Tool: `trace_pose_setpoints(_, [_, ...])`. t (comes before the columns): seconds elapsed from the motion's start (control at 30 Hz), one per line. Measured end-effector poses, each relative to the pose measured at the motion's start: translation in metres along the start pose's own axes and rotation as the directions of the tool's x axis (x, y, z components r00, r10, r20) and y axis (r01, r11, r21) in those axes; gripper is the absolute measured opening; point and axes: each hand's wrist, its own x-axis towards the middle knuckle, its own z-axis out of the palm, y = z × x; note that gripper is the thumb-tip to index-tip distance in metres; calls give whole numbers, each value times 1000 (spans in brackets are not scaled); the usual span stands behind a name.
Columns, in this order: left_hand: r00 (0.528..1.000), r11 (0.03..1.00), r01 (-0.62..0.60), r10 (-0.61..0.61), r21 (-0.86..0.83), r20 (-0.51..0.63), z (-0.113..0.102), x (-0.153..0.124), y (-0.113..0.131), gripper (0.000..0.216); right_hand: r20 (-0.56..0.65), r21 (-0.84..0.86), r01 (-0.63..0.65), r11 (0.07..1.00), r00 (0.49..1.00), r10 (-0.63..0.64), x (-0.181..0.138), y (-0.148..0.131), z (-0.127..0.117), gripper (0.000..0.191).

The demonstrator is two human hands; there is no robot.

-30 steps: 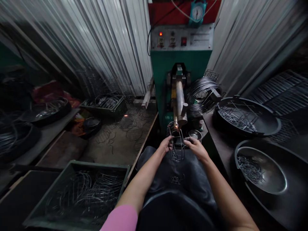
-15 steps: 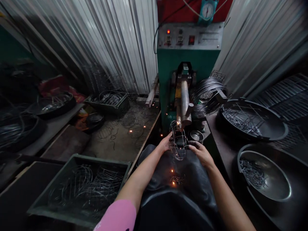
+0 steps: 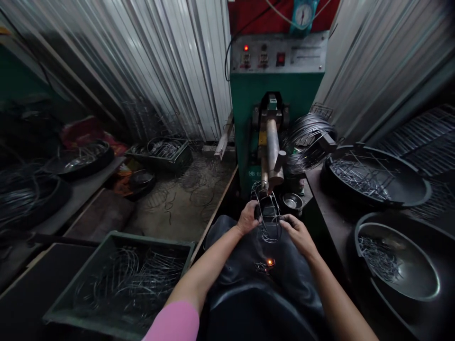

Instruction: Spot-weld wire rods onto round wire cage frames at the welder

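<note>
A rounded wire frame [image 3: 270,240] of thin bent metal rods sits between my two hands, below the electrode arm [image 3: 273,147] of a green spot welder [image 3: 245,94]. My left hand [image 3: 249,219] is closed on the frame's left side, thumb uppermost. From the other side, my right hand [image 3: 296,232] pinches a wire at the frame's right edge; whether that is a separate short wire cannot be made out. The frame's upper end reaches the electrode tips. On the dark apron [image 3: 241,270] over my lap lie several short wire pieces [image 3: 261,266] beside a glowing spark.
To the left stands a green crate [image 3: 117,327] of bent wire parts. At right are a black pan [image 3: 412,189] of short rods and a metal bowl [image 3: 419,265] with small wire pieces. A wire coil [image 3: 309,137] hangs beside the welder; a small steel bowl [image 3: 292,201] sits below.
The frame and both hands have dropped slightly toward me. Sparks that were scattered around the electrode and floor are gone, leaving a bright one on the apron.
</note>
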Motion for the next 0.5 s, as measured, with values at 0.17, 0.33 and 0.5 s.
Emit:
trace_pose_setpoints(0.17, [995,996,60,-66,-71,-74,2,1,4,55,-28,-24,46,999,999,-47,24,-10,1,24])
trace_pose_setpoints(0.33, [991,986,107,-117,-127,-72,2,9,8,56,-49,11,40,999,998,-40,40,-11,6,25])
trace_pose_setpoints(0.5, [993,986,97,-105,-134,-55,-4,10,9,55,-22,70,12,997,1000,-11,26,-2,4,32])
